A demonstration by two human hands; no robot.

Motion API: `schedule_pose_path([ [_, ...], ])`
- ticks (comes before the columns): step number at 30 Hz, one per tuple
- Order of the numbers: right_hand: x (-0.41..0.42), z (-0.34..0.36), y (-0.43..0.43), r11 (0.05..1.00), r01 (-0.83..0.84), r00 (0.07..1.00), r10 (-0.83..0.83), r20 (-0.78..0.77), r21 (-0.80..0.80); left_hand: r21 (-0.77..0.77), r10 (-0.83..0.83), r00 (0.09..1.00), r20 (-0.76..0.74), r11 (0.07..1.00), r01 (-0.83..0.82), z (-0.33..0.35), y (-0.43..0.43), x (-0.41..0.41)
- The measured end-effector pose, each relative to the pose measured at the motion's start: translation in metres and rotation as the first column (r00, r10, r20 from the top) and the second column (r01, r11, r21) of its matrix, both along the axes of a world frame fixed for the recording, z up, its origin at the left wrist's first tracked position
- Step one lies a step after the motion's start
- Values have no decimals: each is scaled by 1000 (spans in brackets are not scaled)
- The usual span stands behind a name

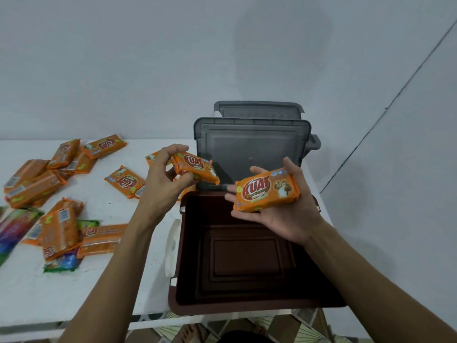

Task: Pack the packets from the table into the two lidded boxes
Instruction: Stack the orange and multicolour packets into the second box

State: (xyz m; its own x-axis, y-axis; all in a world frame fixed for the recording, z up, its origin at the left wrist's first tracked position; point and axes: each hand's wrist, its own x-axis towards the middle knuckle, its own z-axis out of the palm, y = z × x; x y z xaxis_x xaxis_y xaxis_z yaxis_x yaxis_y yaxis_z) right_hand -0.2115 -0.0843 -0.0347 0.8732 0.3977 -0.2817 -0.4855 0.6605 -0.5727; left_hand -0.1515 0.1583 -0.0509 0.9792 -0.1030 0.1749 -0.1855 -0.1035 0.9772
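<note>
L hand (163,174) pinches an orange printed foil packet (195,169), fingers curled, at 11 o'clock of the dark brown open plastic box (244,258). R hand (279,211) cradles a second orange packet (267,189), thumb over its edge, above the 1 o'clock rim. Both prob. staged to drop in. Loose orange packets (125,180) wait at 9 o'clock.

Packets (125,181) lie left on the table (74,288) — near box (247,248) right (far box (252,149) behind it).

Soft, even light — a faint shadow on the wall (284,50), upper middle. Frame edges bend and blur slightly.
</note>
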Motion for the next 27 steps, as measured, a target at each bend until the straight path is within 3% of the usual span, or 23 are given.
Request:
schedule_pose_path([
  [3,-4,2,-2,931,149,989,-139,54,-334,-76,39,999,-34,996,-42,-4,-1,-2],
  [5,-6,-1,-2,798,256,965,-181,189,-545,-117,57,996,-63,991,-64,-8,-1,-3],
  [8,-12,-6,-3,569,316,929,-23,370,-759,-180,41,993,-115,982,-61,-14,-3,-6],
  [10,-17,-7,-1,488,288,925,83,372,-824,-203,16,990,-139,978,-44,-19,-4,-8],
  [18,-13,-36,20,566,-79,951,290,109,-821,-275,-67,983,-169,961,18,-29,0,-7],
  [23,-5,-69,32,604,-193,962,271,-28,-773,-292,-98,979,-178,955,42,-28,1,-7],
  [25,-4,-77,35,571,-194,959,282,-31,-797,-292,-103,979,-178,955,47,-27,1,-7],
  [27,-3,-82,35,461,-166,944,329,-5,-872,-285,-104,978,-178,957,50,-27,1,-6],
])
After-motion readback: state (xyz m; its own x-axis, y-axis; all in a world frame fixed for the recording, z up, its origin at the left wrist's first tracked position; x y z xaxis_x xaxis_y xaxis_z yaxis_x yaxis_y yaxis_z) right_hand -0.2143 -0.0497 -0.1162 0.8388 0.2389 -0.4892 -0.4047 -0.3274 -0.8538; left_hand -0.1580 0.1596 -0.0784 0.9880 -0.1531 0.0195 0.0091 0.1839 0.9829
